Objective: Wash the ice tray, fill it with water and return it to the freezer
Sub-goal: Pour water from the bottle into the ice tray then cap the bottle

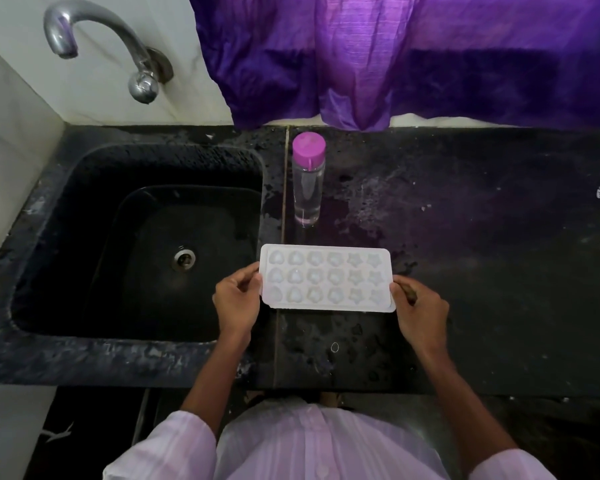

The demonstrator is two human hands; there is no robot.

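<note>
A white ice tray [327,277] with heart, flower and star shaped cells lies level over the dark counter, just right of the sink. My left hand [237,299] pinches its left short edge and my right hand [419,309] pinches its right short edge. I cannot tell whether the tray rests on the counter or is held just above it. The cells look pale and glossy. A clear bottle [307,181] with a pink cap stands upright right behind the tray.
A black sink [84,216] with a round drain [184,258] lies to the left, under a curved metal tap [94,36] on the wall. The wet black counter [482,254] stretches to the right. A purple cloth [395,53] hangs at the back.
</note>
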